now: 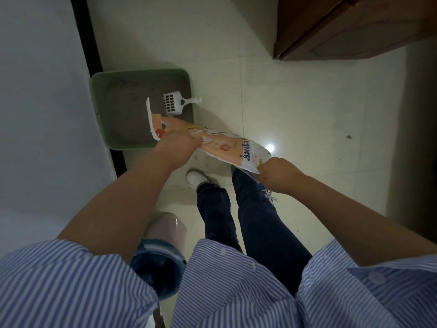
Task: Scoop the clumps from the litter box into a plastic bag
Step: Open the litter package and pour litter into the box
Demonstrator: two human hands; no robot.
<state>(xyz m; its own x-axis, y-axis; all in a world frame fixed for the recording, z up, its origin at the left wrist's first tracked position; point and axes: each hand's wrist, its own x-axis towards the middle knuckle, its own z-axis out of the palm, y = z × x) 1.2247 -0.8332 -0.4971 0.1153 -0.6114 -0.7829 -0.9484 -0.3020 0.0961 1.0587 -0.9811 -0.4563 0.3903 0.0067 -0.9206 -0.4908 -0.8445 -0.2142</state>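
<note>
A person in a blue striped shirt (236, 285) and dark jeans (260, 223) stands on a pale tiled floor (295, 95), holding an orange-and-white printed plastic bag (224, 144) stretched between both hands above the floor. The left hand (178, 147) is curled around the bag near its torn, open end, with the fingers wrapped under the plastic and out of sight; that ragged white edge reaches out over the near right corner of the litter box (99, 110). The right hand (276, 174) pinches the opposite, white corner of the bag, its fingers folded tight against the plastic just above the right knee. Between the two grips the bag runs in a slanting band, higher at the left hand, lower at the right.

The green litter box sits on the floor against the wall (35, 102), ahead of the left hand, with grey litter (127, 107) spread across its bottom. A white slotted scoop (175, 102) lies in the box's right side, its handle propped on the rim and pointing out over the floor, apart from both hands. Clumps cannot be told apart from the loose litter. A white shoe (196, 178) shows below the bag. A brown wooden cabinet (350, 27) fills the upper right corner, and a pinkish bin lid (165, 228) shows by the left leg.
</note>
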